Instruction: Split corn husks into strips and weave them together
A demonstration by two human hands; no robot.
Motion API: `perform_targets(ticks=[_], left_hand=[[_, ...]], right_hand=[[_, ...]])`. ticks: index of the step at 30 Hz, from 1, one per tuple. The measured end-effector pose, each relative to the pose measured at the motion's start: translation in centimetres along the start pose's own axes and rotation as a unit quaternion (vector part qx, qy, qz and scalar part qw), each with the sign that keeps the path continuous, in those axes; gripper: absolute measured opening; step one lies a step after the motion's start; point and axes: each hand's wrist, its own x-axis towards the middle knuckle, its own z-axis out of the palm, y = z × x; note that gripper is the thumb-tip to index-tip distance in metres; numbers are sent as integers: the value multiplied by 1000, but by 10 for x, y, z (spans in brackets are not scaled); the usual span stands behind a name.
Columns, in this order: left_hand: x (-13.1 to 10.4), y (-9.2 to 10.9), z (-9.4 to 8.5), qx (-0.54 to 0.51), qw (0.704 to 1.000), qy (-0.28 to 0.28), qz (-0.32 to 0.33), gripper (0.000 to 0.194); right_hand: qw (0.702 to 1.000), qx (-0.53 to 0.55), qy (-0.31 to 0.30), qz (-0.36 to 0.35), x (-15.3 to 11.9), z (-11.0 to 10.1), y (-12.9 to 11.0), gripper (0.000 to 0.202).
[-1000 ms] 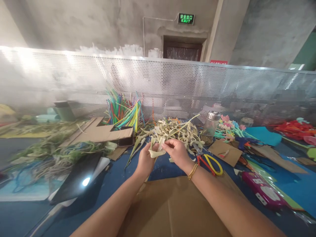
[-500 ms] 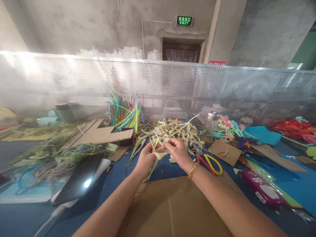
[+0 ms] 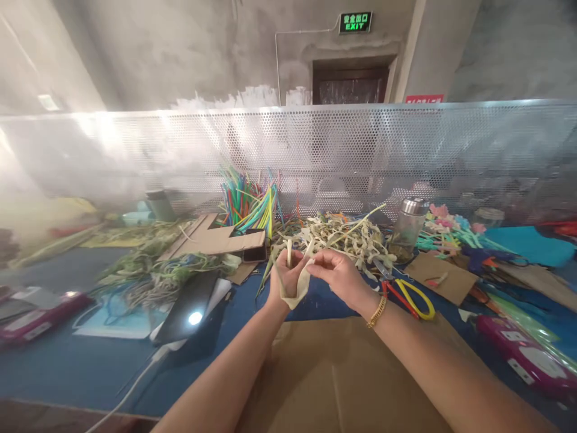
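My left hand (image 3: 280, 282) is closed on a pale, husk-like strip (image 3: 294, 299), palm partly turned up. A narrow end of the strip sticks up above the fingers, and its slack bends down in a loop below the hand. With thumb and fingertips pinched, my right hand (image 3: 345, 281) grips the other part of the strip, just beside the left hand. Behind both hands lies a heap of twisted pale strips (image 3: 345, 237). Scissors with red and yellow handles (image 3: 417, 300) rest right of my right hand.
A cardboard sheet (image 3: 338, 373) lies under my forearms. Left are a lit dark phone (image 3: 187, 316), tangled green strands (image 3: 157, 276) and cut cardboard (image 3: 211, 240). A glass bottle (image 3: 408, 231) stands right of the heap, coloured pipe cleaners (image 3: 247, 204) behind. A perforated metal screen (image 3: 180, 156) borders the back.
My left hand has turned its palm upward, and the strip now hangs in a wider loop below it. My right hand has pulled slightly apart. The view has swung left.
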Motion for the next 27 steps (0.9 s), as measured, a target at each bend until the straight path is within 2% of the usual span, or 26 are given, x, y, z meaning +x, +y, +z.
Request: perform_targets(ticks=[2,6,9,14,18,22,24,27], left_hand=[[-5,2,5,-2,1000,-13,1,34],[-13,9,7,-18,996,-81,-19,29],[-14,11,6,-16,996,-91,-16,26],[-13,11,4,22,995,-100,-2,24],[-11,6,3,71,992,-104,-19,24],[-9,4,2,85,989,-112,-40,24],[-9,5,2,75,988,-121,-58,26],[-10,9,2,46,987,-123,-94,34]], right_hand=[[999,-22,26,-5,2,-2,5,18],[994,-26,103,-10,8,-10,10,23],[989,-22,144,6,9,-12,8,32],[992,-34,125,-5,7,-9,9,19],[986,23,163,8,9,-10,8,18],[985,57,163,11,11,-14,4,17],[987,30,157,1,11,-16,2,16],[985,-80,150,-42,9,-16,-2,12]])
